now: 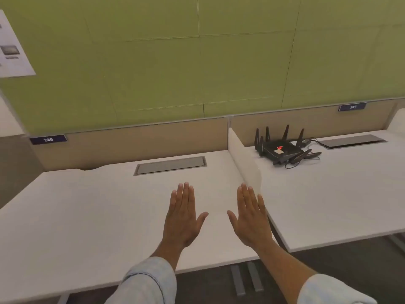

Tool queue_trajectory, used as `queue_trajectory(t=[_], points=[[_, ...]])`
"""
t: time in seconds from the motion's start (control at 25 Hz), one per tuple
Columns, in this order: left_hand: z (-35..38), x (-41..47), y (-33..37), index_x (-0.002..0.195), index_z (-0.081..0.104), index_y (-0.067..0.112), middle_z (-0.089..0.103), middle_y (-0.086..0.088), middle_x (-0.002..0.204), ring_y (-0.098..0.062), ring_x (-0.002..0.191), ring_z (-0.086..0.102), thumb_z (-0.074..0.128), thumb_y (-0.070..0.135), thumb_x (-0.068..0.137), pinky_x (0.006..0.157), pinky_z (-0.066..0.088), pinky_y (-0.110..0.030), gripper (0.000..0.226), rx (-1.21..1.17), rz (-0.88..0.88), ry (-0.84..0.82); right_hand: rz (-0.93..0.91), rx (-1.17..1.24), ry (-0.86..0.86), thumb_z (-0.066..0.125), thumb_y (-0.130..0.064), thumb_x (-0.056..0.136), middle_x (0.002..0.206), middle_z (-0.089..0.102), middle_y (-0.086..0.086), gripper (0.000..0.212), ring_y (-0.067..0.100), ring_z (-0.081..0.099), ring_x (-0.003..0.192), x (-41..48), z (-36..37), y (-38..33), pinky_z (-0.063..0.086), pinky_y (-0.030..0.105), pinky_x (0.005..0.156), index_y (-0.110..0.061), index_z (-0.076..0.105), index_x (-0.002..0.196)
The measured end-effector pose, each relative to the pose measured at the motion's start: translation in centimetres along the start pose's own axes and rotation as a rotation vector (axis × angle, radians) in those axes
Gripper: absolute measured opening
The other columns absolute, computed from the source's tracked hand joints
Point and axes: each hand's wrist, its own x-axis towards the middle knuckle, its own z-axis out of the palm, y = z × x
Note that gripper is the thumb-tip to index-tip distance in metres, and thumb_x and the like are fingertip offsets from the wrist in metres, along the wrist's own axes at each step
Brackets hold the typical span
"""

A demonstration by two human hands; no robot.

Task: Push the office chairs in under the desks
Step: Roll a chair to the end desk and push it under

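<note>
White desk [87,216] beneath both flat hands, fingers [186,198] pressed together, holding nothing.

Pale blue-grey sleeves [149,279] rolled up the forearms; 2 bare hands.

We count two white desks [87,205], two number plates [48,139], two cable hatches [171,165], one router [280,149], one divider [243,159], two hands [183,216].

Green panelled wall [197,62] behind a beige partition [142,139]. White divider [243,159] separates two white worktops [76,216]. Dark grey floor [350,260]. Lighting even.
</note>
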Motion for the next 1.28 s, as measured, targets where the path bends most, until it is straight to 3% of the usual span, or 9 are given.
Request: queue_trajectory(t=[0.2,0.44,0.8,1.0,1.28], points=[[2.8,-3.1,3.7,0.172,0.013,0.003,0.007,-0.018,0.182,-0.041,0.167,0.011,0.02,0.074,0.108,0.133,0.021,-0.06,0.096,-0.027,0.037,-0.073,0.069,-0.051,-0.068,0.031,-0.067,0.106,0.179,-0.005,0.009,0.09,0.032,-0.004,0.164,-4.9,1.1,2.8,0.017,0.059,0.13,-0.012,0.0,0.17],[4.9,-5.0,8.9,0.173,0.003,0.004,-0.003,-0.016,0.183,-0.039,0.168,0.002,0.024,0.073,0.108,0.133,0.008,-0.055,0.097,-0.045,0.106,-0.164,0.153,-0.106,-0.163,0.032,-0.066,0.104,0.178,-0.007,0.013,0.092,0.034,-0.005,0.164,-10.6,1.2,7.3,-0.007,0.05,0.131,-0.009,0.001,0.169],[7.3,-7.3,16.8,0.173,-0.003,0.006,-0.007,-0.016,0.182,-0.038,0.168,0.004,0.021,0.072,0.109,0.131,0.011,-0.054,0.095,-0.121,0.254,-0.193,0.339,-0.104,-0.289,0.022,-0.066,0.106,0.176,-0.017,0.013,0.089,0.032,-0.017,0.162,-17.0,-1.2,13.7,0.003,0.055,0.132,-0.011,-0.013,0.167],[7.2,-8.0,19.9,0.173,-0.006,0.008,-0.011,-0.015,0.182,-0.036,0.169,-0.002,0.028,0.072,0.109,0.133,0.006,-0.051,0.097,-0.186,0.348,-0.217,0.458,-0.134,-0.29,0.032,-0.065,0.106,0.178,-0.004,0.015,0.09,0.033,-0.004,0.163,-21.8,-2.7,14.0,0.012,0.056,0.132,-0.01,0.0,0.169],[6.1,-10.7,21.6,0.173,-0.003,0.007,-0.008,-0.017,0.181,-0.034,0.169,-0.006,0.034,0.072,0.109,0.134,-0.005,-0.047,0.098,-0.25,0.548,-0.23,0.672,-0.205,-0.238,0.026,-0.06,0.106,0.177,0.002,0.015,0.085,0.032,0.004,0.164,-29.4,-7.0,10.9,0.014,0.054,0.131,-0.008,0.002,0.169]])
